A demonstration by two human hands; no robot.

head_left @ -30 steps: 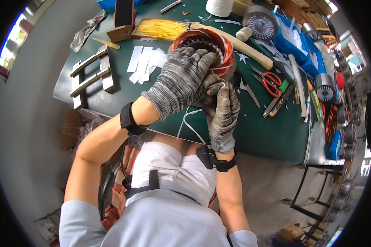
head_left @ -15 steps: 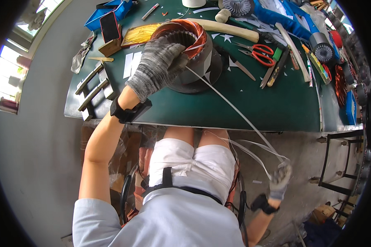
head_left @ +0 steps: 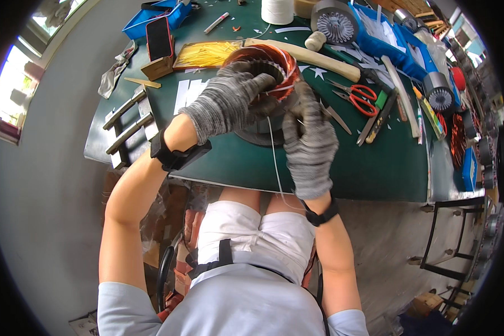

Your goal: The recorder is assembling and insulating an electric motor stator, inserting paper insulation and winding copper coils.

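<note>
A ring-shaped motor stator [head_left: 288, 64] with copper windings stands tilted on a dark round base [head_left: 257, 136] near the table's middle. My left hand [head_left: 235, 98], in a grey knitted glove, is closed around its near left rim, fingers partly inside the bore. My right hand [head_left: 311, 140], gloved alike, is raised at the stator's right side, fingertips close to the windings. Its fingers are bent together, with a bit of white showing between them. A white cord [head_left: 275, 162] hangs slack from the stator between my hands, past the table edge to my right wrist.
Red-handled scissors [head_left: 359, 99], knives and a wooden-handled mallet [head_left: 313, 56] lie beyond and to the right. A tray of yellow strips [head_left: 207, 54], a phone [head_left: 159, 40] and a metal frame [head_left: 130, 126] stand left. Blue bins [head_left: 375, 42] and a cord spool [head_left: 277, 12] are behind.
My right hand has come up from low on the right, where it held the cord taut, to the stator's right side. The cord now hangs slack. My left hand stays on the stator.
</note>
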